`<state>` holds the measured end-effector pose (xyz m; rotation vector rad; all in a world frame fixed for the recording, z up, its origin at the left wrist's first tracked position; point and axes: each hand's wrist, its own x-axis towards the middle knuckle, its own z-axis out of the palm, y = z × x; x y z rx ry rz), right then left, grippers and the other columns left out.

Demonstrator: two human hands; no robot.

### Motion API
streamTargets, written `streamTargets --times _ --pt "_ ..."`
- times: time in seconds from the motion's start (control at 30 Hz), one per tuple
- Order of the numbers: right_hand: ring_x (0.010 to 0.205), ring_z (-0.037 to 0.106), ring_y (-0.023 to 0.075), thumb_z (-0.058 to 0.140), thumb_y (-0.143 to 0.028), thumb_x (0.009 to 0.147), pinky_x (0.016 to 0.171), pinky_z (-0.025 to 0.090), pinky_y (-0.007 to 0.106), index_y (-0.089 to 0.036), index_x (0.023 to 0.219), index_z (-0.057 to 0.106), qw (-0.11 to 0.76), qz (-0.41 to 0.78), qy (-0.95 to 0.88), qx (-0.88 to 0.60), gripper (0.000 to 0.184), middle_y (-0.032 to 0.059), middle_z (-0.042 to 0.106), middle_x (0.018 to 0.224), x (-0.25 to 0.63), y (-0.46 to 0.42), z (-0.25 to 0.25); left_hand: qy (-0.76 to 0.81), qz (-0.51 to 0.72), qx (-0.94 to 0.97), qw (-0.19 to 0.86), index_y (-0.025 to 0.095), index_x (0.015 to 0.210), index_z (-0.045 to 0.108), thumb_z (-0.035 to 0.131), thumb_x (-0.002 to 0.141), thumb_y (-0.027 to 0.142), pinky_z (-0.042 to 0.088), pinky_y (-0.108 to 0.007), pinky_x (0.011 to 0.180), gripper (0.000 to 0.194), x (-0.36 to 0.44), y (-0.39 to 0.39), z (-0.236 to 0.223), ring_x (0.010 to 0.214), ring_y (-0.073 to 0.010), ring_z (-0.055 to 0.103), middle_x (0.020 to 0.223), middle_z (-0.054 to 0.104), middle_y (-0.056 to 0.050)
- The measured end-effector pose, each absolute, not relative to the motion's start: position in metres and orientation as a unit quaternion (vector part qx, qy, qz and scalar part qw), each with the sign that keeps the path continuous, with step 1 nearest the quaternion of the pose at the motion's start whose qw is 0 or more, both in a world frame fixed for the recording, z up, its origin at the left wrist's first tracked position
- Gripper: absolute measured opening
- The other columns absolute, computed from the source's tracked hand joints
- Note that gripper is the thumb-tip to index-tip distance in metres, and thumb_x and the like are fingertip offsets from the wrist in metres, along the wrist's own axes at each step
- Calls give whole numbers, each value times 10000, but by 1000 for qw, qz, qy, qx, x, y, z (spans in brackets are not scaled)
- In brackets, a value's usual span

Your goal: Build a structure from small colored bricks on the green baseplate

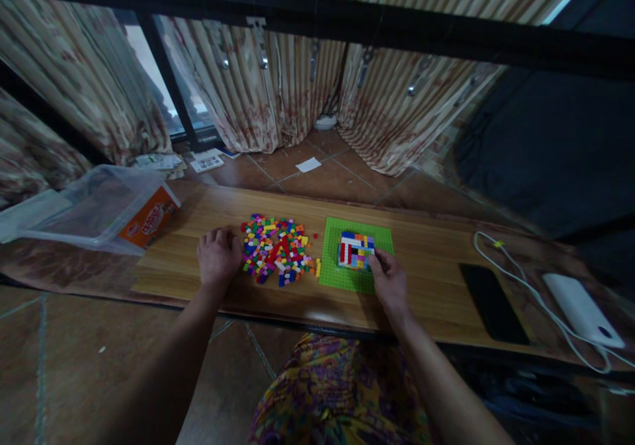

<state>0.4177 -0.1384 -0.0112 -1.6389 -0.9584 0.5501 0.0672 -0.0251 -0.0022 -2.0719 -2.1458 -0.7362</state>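
Observation:
A low, multicoloured toy-brick build (pixel 356 252) sits on a green studded baseplate (pixel 332 278). My right hand (pixel 390 280) is at the build's right side, thumb and fingers closed against its edge; a small piece between the fingertips could be hidden. Left of the baseplate lies a loose pile of small bricks (pixel 275 250) in many colours, with several longer red ones in it. My left hand (pixel 219 256) rests on the board at the pile's left edge, fingers curled in. Whatever those fingers may hold is hidden.
A clear plastic bin (pixel 106 200) with an orange label stands at the left. To the right lie a black phone (pixel 493 303), a white power bank (pixel 583 309) and a white cable (pixel 533 293). A dark bar (pixel 317 12) crosses above the wooden board (pixel 436 253).

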Motion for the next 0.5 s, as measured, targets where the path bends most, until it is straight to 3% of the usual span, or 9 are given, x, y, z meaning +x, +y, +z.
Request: streamTargets --times 0.27,0.5 --pt "852 648 216 548 -547 834 767 495 353 -146 1064 653 588 191 -337 -710 474 109 710 970 417 -148 0 -695 -248 -673 35 140 1033 638 454 846 307 415 -444 898 311 67 -25 -3 1006 -310 546 1068 642 -149" --pt "928 640 209 547 -416 888 838 494 356 -202 1065 663 551 149 -494 -656 300 86 688 1048 361 -155 33 -707 -250 -662 15 160 1050 629 458 856 291 414 -438 898 290 69 -28 -2 1037 -304 538 1086 635 -140"
